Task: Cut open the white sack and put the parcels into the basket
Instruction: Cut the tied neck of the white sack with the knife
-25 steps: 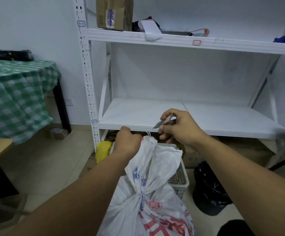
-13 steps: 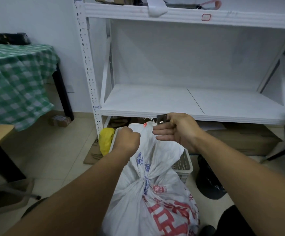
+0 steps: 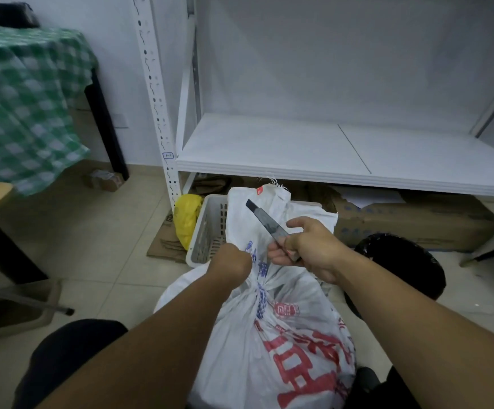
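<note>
White sack neck: left hand gripping | right hand clenching knife

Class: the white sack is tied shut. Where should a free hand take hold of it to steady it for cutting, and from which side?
Grip the white sack at its bunched neck, just above the tie, coming from the left as the left hand does. That narrow gather fits a fist, and it stays clear of the knife in the right hand.

L hand fisted, R hand gripping
</note>
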